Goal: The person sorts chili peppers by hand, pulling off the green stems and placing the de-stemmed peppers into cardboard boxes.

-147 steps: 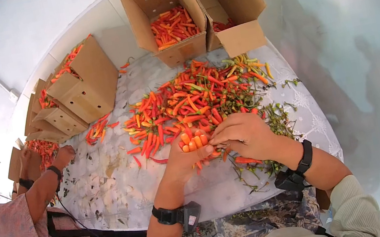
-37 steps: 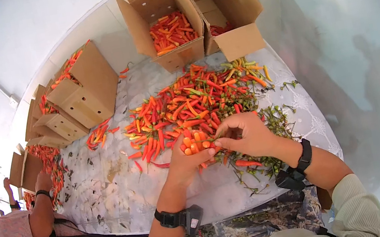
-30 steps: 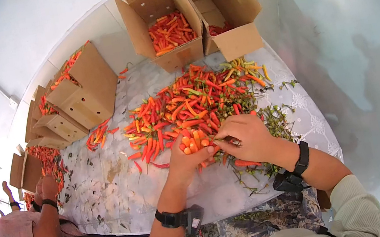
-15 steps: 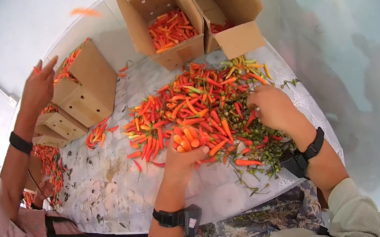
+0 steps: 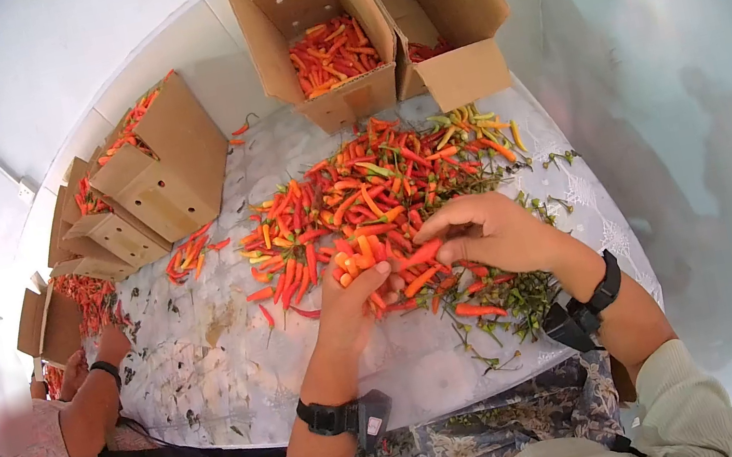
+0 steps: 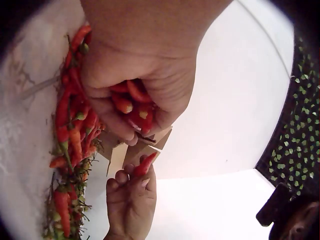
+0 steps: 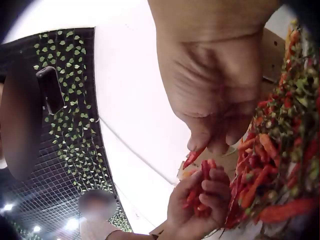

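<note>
My left hand (image 5: 342, 316) grips a bunch of orange and red chili peppers (image 5: 352, 260), blunt ends up, over the near edge of the pile of chilies (image 5: 332, 200). Close beside it, my right hand (image 5: 502, 236) pinches one red chili (image 5: 423, 254) between thumb and fingers, its tip towards the bunch. In the left wrist view, curled fingers wrap the bunch (image 6: 131, 102), and the single chili (image 6: 145, 165) sticks out of the other hand. The right wrist view has that chili (image 7: 193, 158) just above the fist of chilies (image 7: 204, 192).
Green stems (image 5: 535, 297) lie right of the pile on the patterned tablecloth (image 5: 414, 386). Two cardboard boxes (image 5: 353, 99) with chilies stand behind the pile. More filled boxes (image 5: 167, 185) line the left back. Another person (image 5: 81, 445) works at the table's left end.
My right hand has come back from the stems on the right to my left hand, now with a red chili. The other person's raised arm has dropped; the orange chili in the air is gone.
</note>
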The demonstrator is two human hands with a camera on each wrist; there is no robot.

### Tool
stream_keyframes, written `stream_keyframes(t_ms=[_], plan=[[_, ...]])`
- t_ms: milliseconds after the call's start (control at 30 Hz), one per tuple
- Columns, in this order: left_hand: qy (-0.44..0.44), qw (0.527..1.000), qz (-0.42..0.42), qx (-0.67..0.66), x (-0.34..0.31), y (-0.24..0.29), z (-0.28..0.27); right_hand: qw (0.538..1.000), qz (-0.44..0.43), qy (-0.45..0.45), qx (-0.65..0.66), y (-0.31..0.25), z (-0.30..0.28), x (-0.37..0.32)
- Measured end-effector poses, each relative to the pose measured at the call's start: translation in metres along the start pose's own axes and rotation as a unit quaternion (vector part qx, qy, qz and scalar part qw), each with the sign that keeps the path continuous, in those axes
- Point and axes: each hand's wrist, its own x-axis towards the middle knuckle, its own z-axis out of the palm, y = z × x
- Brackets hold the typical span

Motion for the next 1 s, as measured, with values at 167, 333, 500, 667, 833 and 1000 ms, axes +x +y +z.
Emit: stream_keyframes(t_ms=[167,333,500,667,833,1000], plan=[[-0.042,0.999,-0.034,0.004,-0.001,-0.004,-0.001,0.999,0.036,-0.020,-0.021,-0.004,0.010,-0.004],[-0.083,0.995,-0.055,-0.002,-0.001,-0.004,-0.003,0.996,-0.050,0.013,-0.077,0.003,0.015,-0.003],[-0.075,0.995,-0.010,0.065,0.001,-0.005,0.000,0.985,-0.091,0.038,-0.139,0.008,0.017,-0.002],[-0.075,0.994,0.009,0.078,0.003,-0.008,-0.002,0.981,-0.095,0.035,-0.166,0.008,0.014,0.000],[-0.072,0.995,-0.008,0.061,0.001,-0.007,0.000,0.966,-0.138,0.068,-0.210,0.008,0.016,0.000],[-0.066,0.995,-0.018,0.069,0.001,-0.006,-0.002,0.948,-0.164,0.117,-0.246,0.011,0.021,-0.002]])
